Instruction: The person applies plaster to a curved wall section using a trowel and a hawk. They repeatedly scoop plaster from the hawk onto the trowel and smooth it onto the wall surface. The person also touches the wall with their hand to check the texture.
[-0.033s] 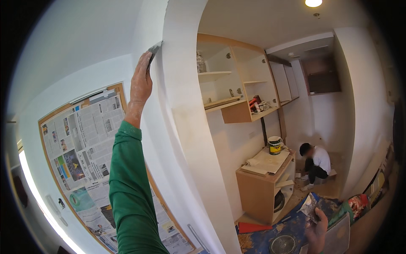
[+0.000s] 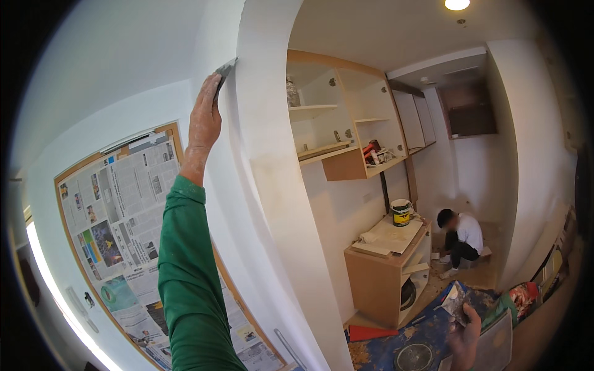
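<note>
My left hand (image 2: 205, 120), dusted with white, reaches up in a green sleeve. Its fingers are closed on a grey putty knife (image 2: 225, 72), whose blade edge meets the corner of a white wall (image 2: 263, 105). Low at the right, my right hand (image 2: 465, 334) grips a flat putty-smeared blade (image 2: 455, 303), its thumb lying over the near face. The blade's handle is hidden in that hand.
Newspaper (image 2: 117, 229) covers a wood-framed panel at left. Open wall cabinets (image 2: 318, 112) hang beyond the corner, above a base cabinet (image 2: 377, 281) bearing a paint bucket (image 2: 401, 213). A person (image 2: 468, 235) squats farther back. Debris litters a blue floor sheet (image 2: 387, 352).
</note>
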Demonstrator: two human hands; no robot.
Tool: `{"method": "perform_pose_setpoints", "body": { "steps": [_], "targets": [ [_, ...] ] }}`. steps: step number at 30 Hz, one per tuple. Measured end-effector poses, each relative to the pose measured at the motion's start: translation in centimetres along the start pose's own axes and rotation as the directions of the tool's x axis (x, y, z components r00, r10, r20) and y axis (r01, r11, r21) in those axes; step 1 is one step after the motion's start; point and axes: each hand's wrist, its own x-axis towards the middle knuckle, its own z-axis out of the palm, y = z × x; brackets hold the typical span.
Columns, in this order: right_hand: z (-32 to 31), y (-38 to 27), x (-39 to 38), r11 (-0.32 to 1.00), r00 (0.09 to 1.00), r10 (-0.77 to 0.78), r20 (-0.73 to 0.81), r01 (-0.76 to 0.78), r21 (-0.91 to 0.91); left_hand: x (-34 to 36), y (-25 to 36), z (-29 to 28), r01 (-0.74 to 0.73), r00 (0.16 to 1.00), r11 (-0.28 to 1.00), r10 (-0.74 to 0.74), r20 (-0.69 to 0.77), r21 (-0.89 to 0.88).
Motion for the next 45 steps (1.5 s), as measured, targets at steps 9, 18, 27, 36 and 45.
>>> {"method": "perform_pose_setpoints", "body": {
  "steps": [9,18,27,36,45],
  "targets": [
    [1.2,1.6,0.2,0.99,0.994,-0.107,-0.031,0.109,0.085,3.9,-1.0,1.0,-0.08,0.997,0.996,0.079,-0.024,-0.047],
    [2.1,2.9,1.1,0.988,0.993,-0.11,-0.052,0.115,0.102,7.9,-1.6,1.4,-0.087,0.996,0.996,0.087,-0.026,-0.008],
    [2.4,1.9,1.4,0.987,0.986,-0.159,-0.047,0.16,0.011,5.5,-0.8,1.9,0.028,0.999,0.999,-0.027,0.045,-0.027],
    [1.0,1.0,3.0,0.976,0.978,-0.208,-0.011,0.208,0.061,5.4,-0.7,2.4,0.015,1.0,0.999,-0.014,0.027,-0.044],
    [2.3,1.4,3.7,0.978,0.978,-0.207,0.019,0.206,0.025,6.6,-0.9,2.8,-0.034,0.999,0.999,0.035,0.002,-0.029]
  ]
}}
